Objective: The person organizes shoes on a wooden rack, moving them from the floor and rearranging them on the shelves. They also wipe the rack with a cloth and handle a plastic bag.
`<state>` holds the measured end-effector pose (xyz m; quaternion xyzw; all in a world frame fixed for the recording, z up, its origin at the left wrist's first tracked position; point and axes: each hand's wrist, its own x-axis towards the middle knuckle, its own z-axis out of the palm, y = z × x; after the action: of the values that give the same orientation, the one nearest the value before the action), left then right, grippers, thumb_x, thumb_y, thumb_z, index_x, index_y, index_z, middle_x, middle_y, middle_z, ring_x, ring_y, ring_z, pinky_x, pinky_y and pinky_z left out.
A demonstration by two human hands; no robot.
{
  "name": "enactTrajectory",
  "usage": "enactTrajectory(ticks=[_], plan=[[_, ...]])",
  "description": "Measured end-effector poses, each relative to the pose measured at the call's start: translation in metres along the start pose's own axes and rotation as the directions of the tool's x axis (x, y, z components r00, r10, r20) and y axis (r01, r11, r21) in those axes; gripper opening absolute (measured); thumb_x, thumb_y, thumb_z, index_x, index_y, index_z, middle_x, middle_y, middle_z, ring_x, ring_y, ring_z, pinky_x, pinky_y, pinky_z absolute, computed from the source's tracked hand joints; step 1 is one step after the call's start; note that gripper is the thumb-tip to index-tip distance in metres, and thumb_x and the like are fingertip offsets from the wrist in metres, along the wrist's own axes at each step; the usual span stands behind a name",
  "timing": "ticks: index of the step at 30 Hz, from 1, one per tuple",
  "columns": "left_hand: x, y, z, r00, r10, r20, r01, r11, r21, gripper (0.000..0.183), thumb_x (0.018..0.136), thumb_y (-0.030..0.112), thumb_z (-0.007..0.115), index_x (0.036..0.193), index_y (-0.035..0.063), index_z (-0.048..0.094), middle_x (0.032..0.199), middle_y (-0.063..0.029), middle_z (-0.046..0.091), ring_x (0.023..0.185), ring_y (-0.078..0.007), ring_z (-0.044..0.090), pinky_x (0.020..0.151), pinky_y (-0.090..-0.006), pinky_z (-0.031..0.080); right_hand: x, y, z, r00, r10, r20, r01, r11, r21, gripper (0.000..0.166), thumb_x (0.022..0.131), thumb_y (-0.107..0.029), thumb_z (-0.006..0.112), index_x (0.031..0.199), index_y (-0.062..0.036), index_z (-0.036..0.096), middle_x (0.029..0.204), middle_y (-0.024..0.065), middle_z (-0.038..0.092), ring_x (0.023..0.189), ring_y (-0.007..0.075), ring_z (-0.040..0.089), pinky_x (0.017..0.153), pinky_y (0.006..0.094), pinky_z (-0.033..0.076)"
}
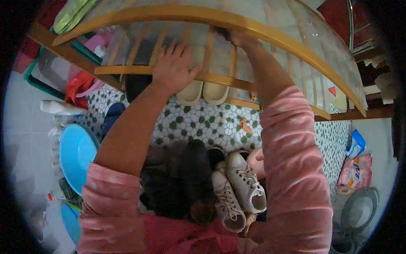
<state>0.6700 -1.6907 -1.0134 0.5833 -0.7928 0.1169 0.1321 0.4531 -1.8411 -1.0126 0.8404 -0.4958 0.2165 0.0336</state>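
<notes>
A wooden slatted shoe rack [184,13] stands before me, a clear plastic sheet over its top. My left hand [173,68] lies palm down, fingers spread, over the rack's lower wooden rail [125,70], with nothing in it. Close to the upper rail is my right hand [241,38]; its fingers are partly hidden. A small dark thing [222,31] shows at those fingers, and I cannot tell whether they grip it. Two beige slippers [190,95] jut out below the lower rail, just under my left hand.
White lace-up sneakers [245,184] and dark shoes [177,177] crowd the pebble-patterned floor [190,122] near my body. Blue basins [77,155] and a white bottle [62,107] stand left. Detergent bags [355,171] lie right. An orange scrap [245,126] lies mid-floor.
</notes>
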Motion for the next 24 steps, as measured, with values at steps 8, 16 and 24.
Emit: enactTrajectory(ticks=[8,16,24], plan=[[0.002,0.008,-0.006,0.998,0.005,0.068,-0.008,0.999,0.037,0.056,0.091,0.043,0.044,0.128,0.0019,0.043,0.137,-0.0142,0.039,0.13,-0.0305,0.033,0.107,-0.0453,0.027,-0.138,0.243,-0.088,0.909,0.411,-0.07,-0.417,0.9,-0.127,0.039,0.086,-0.015,0.053,0.124,-0.0076,0.051,0.121,0.0201,0.054,0.113,0.0364,0.049,0.094,0.0419,0.04],[0.007,0.013,-0.002,0.986,-0.044,0.158,0.047,0.999,-0.016,0.047,0.093,0.039,0.041,0.128,0.0077,0.043,0.143,-0.0117,0.034,0.134,-0.0306,0.027,0.109,-0.043,0.024,-0.161,0.2,-0.105,0.962,0.271,-0.01,-0.261,0.914,-0.311,0.038,0.079,-0.016,0.056,0.116,-0.0064,0.055,0.122,0.0187,0.053,0.113,0.0365,0.049,0.097,0.0452,0.039],[0.0,0.016,-0.013,0.961,-0.151,0.23,0.088,0.961,0.263,0.053,0.097,0.046,0.023,0.136,0.0141,0.039,0.148,-0.0051,0.028,0.139,-0.0247,0.019,0.109,-0.0525,0.015,-0.184,0.098,-0.145,0.968,0.155,0.197,-0.09,0.949,-0.302,0.035,0.077,-0.028,0.06,0.105,-0.0064,0.058,0.114,0.0142,0.057,0.107,0.0355,0.052,0.091,0.0486,0.041]])
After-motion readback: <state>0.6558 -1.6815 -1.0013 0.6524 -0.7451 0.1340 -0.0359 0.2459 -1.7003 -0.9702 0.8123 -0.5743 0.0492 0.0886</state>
